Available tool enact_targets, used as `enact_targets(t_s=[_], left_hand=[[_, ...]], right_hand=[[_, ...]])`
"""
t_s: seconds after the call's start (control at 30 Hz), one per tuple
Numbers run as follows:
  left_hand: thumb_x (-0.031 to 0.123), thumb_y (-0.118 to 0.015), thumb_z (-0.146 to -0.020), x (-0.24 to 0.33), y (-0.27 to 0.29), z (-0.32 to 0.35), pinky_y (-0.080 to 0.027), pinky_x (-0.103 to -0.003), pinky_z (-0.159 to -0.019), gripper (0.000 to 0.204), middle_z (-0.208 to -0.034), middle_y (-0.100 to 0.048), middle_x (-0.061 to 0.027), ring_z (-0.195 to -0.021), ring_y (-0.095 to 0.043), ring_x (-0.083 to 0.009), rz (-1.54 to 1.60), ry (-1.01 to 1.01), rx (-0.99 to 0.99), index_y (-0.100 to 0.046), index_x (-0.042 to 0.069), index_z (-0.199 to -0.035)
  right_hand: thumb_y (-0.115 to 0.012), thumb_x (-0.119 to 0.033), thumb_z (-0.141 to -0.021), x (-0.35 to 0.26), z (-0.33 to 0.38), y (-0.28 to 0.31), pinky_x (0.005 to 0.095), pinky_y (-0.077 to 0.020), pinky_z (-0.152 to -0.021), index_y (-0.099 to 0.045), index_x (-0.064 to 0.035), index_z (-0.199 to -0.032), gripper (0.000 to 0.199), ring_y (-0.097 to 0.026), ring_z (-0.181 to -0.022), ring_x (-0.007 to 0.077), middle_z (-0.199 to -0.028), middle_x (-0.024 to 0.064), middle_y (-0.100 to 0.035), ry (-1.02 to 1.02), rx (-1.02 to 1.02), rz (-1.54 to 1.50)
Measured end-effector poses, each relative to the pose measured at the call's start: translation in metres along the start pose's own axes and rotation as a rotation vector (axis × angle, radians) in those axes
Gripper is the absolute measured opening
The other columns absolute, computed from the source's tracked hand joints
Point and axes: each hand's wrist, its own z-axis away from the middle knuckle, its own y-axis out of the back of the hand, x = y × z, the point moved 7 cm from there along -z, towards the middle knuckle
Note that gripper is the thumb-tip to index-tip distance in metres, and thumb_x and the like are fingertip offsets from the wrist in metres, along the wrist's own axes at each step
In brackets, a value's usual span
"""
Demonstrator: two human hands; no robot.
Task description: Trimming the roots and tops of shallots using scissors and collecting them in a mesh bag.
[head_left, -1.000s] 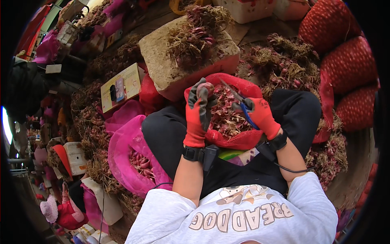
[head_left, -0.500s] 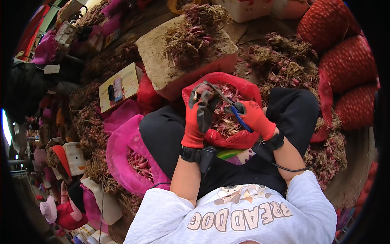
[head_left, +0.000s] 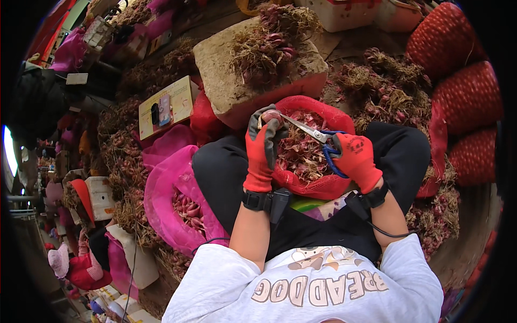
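Head view: a small reddish shallot bulb (head_left: 271, 116) is being pinched at the top of the left hand (head_left: 262, 148), whose fingers (head_left: 267, 125) in a red-and-grey work glove are closed around it above the lap. The blue-handled steel scissors (head_left: 318, 137) are being gripped by the right hand (head_left: 355, 159), also gloved in red, its fingers curled through the handle loops; the blades are being pointed leftward, their tips right at the bulb. Beneath both hands, a red mesh bag of shallot trimmings (head_left: 307, 156) is being cradled between black-trousered knees. To the person's left, a pink mesh sack of peeled shallots (head_left: 177, 199) is lying open. Ahead, a worn tan block (head_left: 237, 81) is being topped by a heap of untrimmed, rooty shallots (head_left: 269, 40). Filled red net sacks (head_left: 463, 91) are being stacked at the right.
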Motion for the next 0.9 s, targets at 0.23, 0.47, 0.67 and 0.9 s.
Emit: enact_targets(t_s=[0.23, 0.47, 0.67, 0.9], left_hand=[[0.011, -0.053, -0.086, -0.007, -0.011, 0.009, -0.053, -0.029, -0.074, 0.032, -0.099, -0.057, -0.0055, -0.086, -0.058, -0.0139, -0.129, 0.122, -0.078, -0.051, 0.002, -0.117], [0.015, -0.053, -0.089, -0.007, -0.013, 0.012, -0.052, -0.027, -0.07, 0.03, -0.098, -0.058, -0.0054, -0.081, -0.062, -0.0161, 0.017, 0.173, -0.077, -0.05, 0.003, -0.116], [0.015, -0.051, -0.089, -0.005, -0.01, 0.009, -0.05, -0.025, -0.067, 0.029, -0.095, -0.058, -0.0043, -0.079, -0.059, -0.0133, -0.147, 0.16, -0.069, -0.051, 0.004, -0.116], [0.013, -0.053, -0.085, -0.006, -0.012, 0.013, -0.049, -0.025, -0.067, 0.037, -0.094, -0.056, -0.0025, -0.078, -0.054, -0.0102, -0.193, 0.23, -0.066, -0.05, 0.005, -0.12]], right_hand=[[-0.067, -0.032, -0.075, 0.0, -0.002, 0.003, 0.0387, -0.0482, -0.059, -0.064, -0.012, -0.085, 0.022, -0.062, -0.068, 0.0302, -0.074, 0.0098, -0.063, 0.013, 0.011, -0.094], [-0.068, -0.018, -0.075, 0.006, -0.006, 0.01, 0.0363, -0.0468, -0.06, -0.065, -0.0066, -0.089, 0.018, -0.06, -0.068, 0.0335, -0.073, 0.0159, -0.061, -0.007, -0.041, -0.35], [-0.068, -0.027, -0.074, 0.006, -0.002, 0.018, 0.0372, -0.0479, -0.061, -0.064, -0.0106, -0.082, 0.019, -0.061, -0.07, 0.0299, -0.073, 0.0101, -0.063, 0.034, -0.032, -0.143], [-0.068, -0.028, -0.074, 0.013, -0.004, 0.025, 0.037, -0.0478, -0.061, -0.063, -0.0106, -0.082, 0.02, -0.062, -0.069, 0.029, -0.073, 0.0097, -0.063, 0.017, 0.015, -0.104]])
